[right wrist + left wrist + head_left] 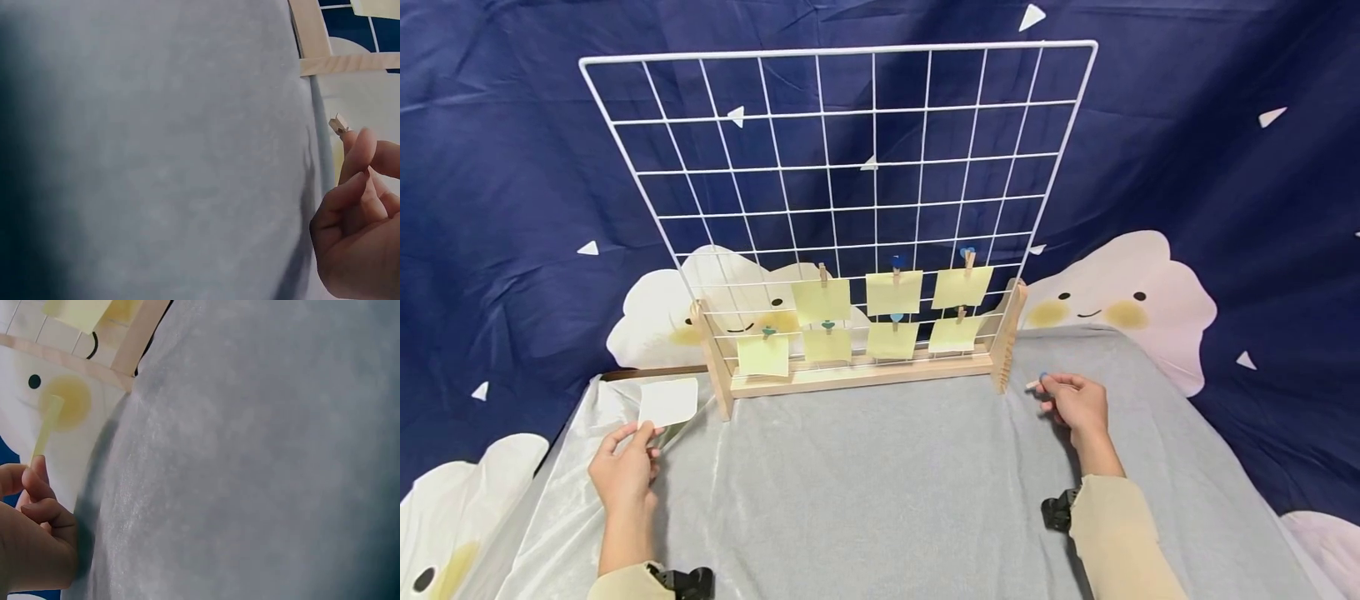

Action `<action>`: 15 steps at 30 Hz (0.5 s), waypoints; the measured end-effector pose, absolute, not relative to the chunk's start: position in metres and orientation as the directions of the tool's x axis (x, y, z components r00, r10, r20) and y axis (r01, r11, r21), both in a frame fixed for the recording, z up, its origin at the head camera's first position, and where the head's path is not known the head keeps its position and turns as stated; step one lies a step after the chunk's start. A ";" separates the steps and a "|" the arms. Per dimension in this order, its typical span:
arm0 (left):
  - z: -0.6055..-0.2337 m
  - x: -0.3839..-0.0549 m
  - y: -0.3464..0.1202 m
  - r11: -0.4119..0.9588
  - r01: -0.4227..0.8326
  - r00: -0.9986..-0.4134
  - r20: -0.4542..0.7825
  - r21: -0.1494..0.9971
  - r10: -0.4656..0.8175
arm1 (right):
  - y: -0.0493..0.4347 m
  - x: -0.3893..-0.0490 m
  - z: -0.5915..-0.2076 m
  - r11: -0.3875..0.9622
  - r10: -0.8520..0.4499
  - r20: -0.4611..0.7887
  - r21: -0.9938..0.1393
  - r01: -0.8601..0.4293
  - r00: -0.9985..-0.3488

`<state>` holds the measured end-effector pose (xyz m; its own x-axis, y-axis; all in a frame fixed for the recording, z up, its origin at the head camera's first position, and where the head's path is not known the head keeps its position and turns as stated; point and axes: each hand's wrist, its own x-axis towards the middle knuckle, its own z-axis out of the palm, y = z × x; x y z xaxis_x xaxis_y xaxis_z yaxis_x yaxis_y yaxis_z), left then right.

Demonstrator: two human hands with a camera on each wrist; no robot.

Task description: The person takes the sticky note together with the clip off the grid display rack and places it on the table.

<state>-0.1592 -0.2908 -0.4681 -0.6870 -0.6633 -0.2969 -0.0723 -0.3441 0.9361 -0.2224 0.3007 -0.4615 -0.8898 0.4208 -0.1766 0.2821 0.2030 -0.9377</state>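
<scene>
At the left of the head view, my left hand [625,471] pinches a pale paper note [668,402] by its lower edge. In the left wrist view the note [48,428] appears nearly edge-on and yellowish above the left hand [37,525]. Over on the right, my right hand [1077,407] pinches a small wooden clothespin [1033,385] with a bit of blue on it. The right wrist view shows the tip of the clothespin [338,124] poking out past the fingers of the right hand [356,212]. Both hands are apart from the rack.
A white wire grid [874,158] stands in a wooden base [865,379] at the back. Several yellow notes [892,293] hang on its lower part, held by small clothespins [970,259]. Grey cloth [865,483] covers the table; a dark blue curtain [1187,167] hangs behind.
</scene>
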 end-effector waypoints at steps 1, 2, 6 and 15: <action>-0.469 -0.160 -0.291 -0.344 -0.075 -0.685 -0.299 0.936 -0.665 | 0.302 -0.222 -0.462 0.202 0.420 -0.185 -0.935 0.290 -0.888; -0.470 -0.160 -0.291 -0.342 -0.077 -0.683 -0.299 0.936 -0.667 | 0.303 -0.222 -0.464 0.202 0.418 -0.193 -0.933 0.298 -0.888; -0.473 -0.160 -0.293 -0.315 -0.093 -0.674 -0.292 0.945 -0.678 | 0.307 -0.222 -0.465 0.206 0.397 -0.225 -0.923 0.325 -0.890; -0.476 -0.160 -0.300 -0.266 -0.141 -0.665 -0.290 0.954 -0.688 | 0.311 -0.226 -0.470 0.169 0.389 -0.288 -0.912 0.375 -0.875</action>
<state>-0.1601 -0.3001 -0.4762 -0.6648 -0.6882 -0.2905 -0.1415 -0.2658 0.9536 -0.2256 0.3110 -0.4702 -0.8750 0.3893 -0.2876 0.3749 0.1692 -0.9115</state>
